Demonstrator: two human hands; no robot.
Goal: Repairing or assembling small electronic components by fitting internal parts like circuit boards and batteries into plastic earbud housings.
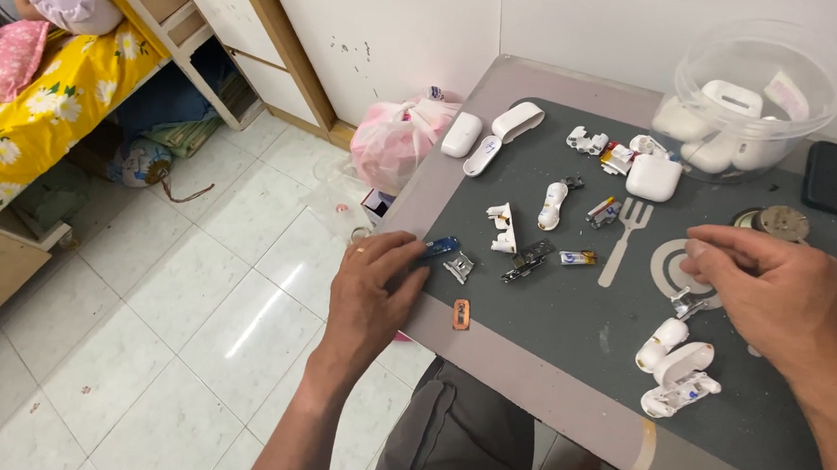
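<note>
My left hand (372, 285) lies palm-down at the table's left edge, its fingertips on a small blue part (441, 247) beside a little metal clip (459, 266). My right hand (769, 290) hovers over the dark mat (569, 312), fingers pinched together above a small metal piece (687, 304); whether it grips anything is unclear. Opened white earbud-case shells (679, 367) lie just below that hand. More white case halves (502, 227) and small dark parts (529, 259) are scattered mid-mat.
A clear plastic tub (816, 66) holding white cases stands at the back right, a closed white case (653, 177) in front of it. A pink plastic bag (395, 142) sits on the tiled floor left of the table. A small copper piece (461, 314) lies near the front edge.
</note>
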